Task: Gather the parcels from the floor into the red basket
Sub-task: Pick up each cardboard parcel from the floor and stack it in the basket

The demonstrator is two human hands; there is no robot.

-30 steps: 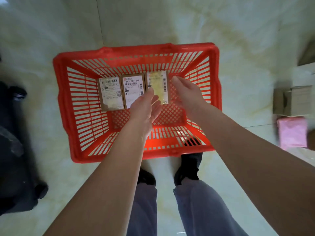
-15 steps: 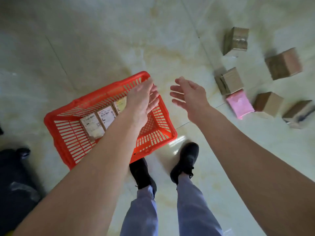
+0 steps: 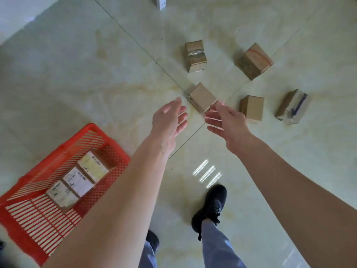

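Note:
The red basket (image 3: 29, 227) sits on the floor at lower left with three labelled parcels (image 3: 78, 179) in a row inside. Several brown cardboard parcels lie on the tiles ahead. The nearest parcel (image 3: 201, 96) lies just beyond my fingertips. My left hand (image 3: 169, 120) and my right hand (image 3: 226, 120) reach toward it from either side, both empty with fingers spread, neither touching it. A pink parcel seen earlier is hidden, probably behind my right hand.
Other parcels: one at the back middle (image 3: 195, 56), one at back right (image 3: 254, 60), one right of my right hand (image 3: 252, 108), and a taped one at far right (image 3: 292, 107). My black shoe (image 3: 210, 206) stands on the glossy tiles. A white socket block (image 3: 160, 1) lies at the top.
My view has swung from the basket to the parcels on the floor. Both empty hands left the basket and moved forward toward the nearest brown parcel. My right foot stepped ahead.

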